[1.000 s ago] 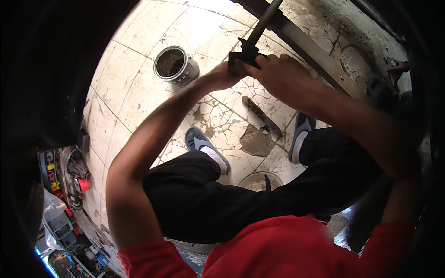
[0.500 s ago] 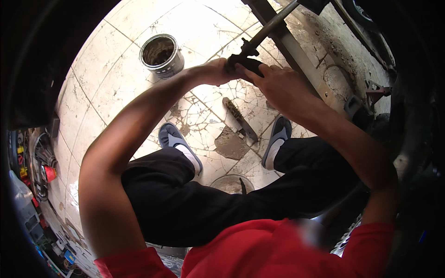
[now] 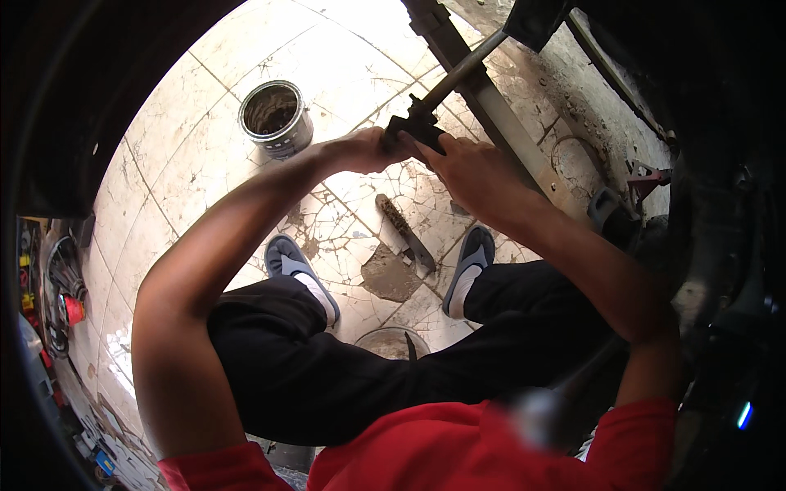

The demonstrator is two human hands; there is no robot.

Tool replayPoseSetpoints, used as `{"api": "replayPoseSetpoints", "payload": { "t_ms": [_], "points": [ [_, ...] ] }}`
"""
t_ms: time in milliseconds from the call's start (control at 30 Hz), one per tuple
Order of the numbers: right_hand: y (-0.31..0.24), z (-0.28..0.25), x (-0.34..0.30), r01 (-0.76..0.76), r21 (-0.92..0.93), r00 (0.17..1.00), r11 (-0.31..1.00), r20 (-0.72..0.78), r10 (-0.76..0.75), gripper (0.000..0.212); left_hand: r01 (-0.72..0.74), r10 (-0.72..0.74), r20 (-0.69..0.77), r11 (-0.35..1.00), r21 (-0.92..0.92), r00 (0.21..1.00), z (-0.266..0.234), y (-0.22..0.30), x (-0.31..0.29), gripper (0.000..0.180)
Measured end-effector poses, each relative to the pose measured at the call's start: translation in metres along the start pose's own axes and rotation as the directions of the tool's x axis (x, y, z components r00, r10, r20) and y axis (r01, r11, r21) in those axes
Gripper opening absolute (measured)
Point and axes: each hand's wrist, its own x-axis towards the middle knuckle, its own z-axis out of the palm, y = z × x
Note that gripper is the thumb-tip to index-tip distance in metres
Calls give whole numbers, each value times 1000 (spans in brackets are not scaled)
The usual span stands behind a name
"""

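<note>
A dark, blocky part (image 3: 419, 131) sits at the near end of a metal rod (image 3: 463, 69) that slants in from the upper right. My left hand (image 3: 366, 150) is closed round the left side of this part, its fingers mostly hidden behind it. From the other side, my right hand (image 3: 481, 170) grips the same part, with the index finger laid along its near edge. What exactly the part is cannot be made out. On the cracked tile floor below my hands lies a wire brush (image 3: 403, 231) with worn bristles.
An open metal can (image 3: 288, 141), dirty inside, stands left of my hands. A long beam (image 3: 509, 123) runs beneath the rod. A round pan (image 3: 378, 342) lies between my feet. At the right stands a reddish stand (image 3: 648, 180); tools and parts line the left edge.
The whole view has shifted a little, so the floor things appear lower and further left. Both hands keep their hold on the dark part, with little visible change in grip.
</note>
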Motion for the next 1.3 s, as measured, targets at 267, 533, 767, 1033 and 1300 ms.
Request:
{"api": "replayPoseSetpoints", "payload": {
  "t_ms": [267,533,767,1033,1300],
  "points": [
    [7,-6,16,-21,89,999,996,43,17,64,105,-107,73,994,30,992,-1,2,3,49],
    [5,-3,12,0,38,1000,999,25,-1,72,118,-116,112,993,-18,987,-2,2,3,50],
    [-2,-10,9,14,48,1000,999,26,-15,74,-70,69,8,994,83,998,3,-7,1,45],
    [0,-8,0,16,16,999,1000,46,-17,75,-80,79,29,996,44,996,8,-11,13,39],
    [0,-11,9,-30,-17,999,999,43,31,69,-248,244,-69,968,-49,967,13,-22,23,38]
  ]
}}
